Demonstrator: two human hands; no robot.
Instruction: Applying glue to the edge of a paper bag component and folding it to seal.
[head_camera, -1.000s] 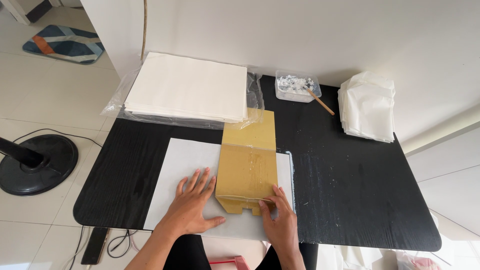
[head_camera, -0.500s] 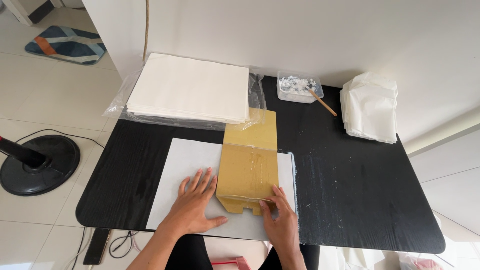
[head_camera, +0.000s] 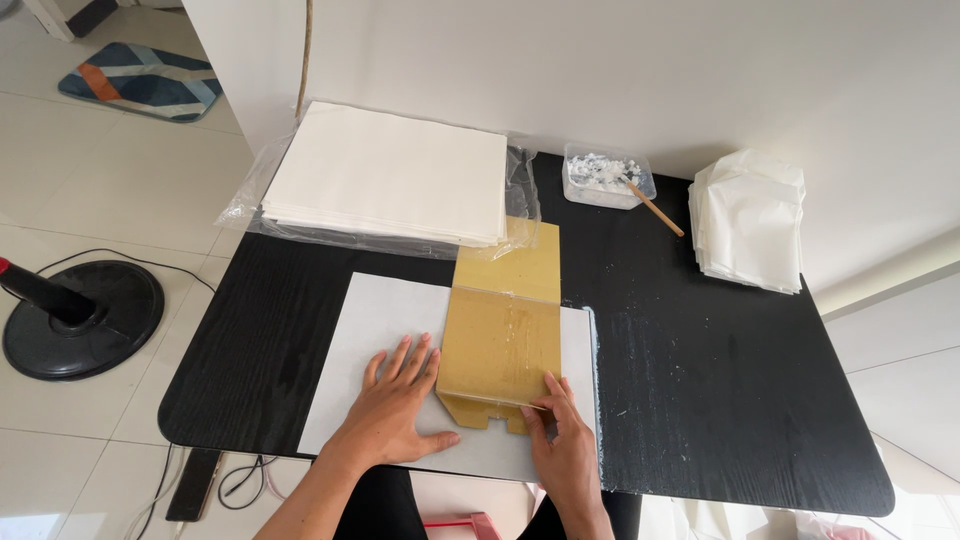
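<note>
Your left hand (head_camera: 395, 410) lies flat and spread, palm down, on the white sheet (head_camera: 385, 330), its fingers fanned wide and the fingertips touching the left edge of the tan cardboard template (head_camera: 500, 330). Your right hand (head_camera: 565, 450) rests just to the right of it, fingers loosely together, pressing on the lower right corner of that template where its notched bottom edge ends; it grips nothing, only holds the card down. The template lies between and beyond your two hands, flat on the white sheet, its far end running up toward the stack of white paper (head_camera: 390, 175) in clear plastic wrap, which sits well beyond your left hand. Beyond your right hand, near the wall, stands a small clear tub of white paste (head_camera: 605, 175) with a wooden stick (head_camera: 655, 208) leaning out of it. Further right of that lies a pile of folded white sheets (head_camera: 750, 220). Everything rests on the black table (head_camera: 720, 380), with pale smears on its surface just right of your right hand. On the floor, well to the left of your left hand, stands a round black fan base (head_camera: 85, 320).
</note>
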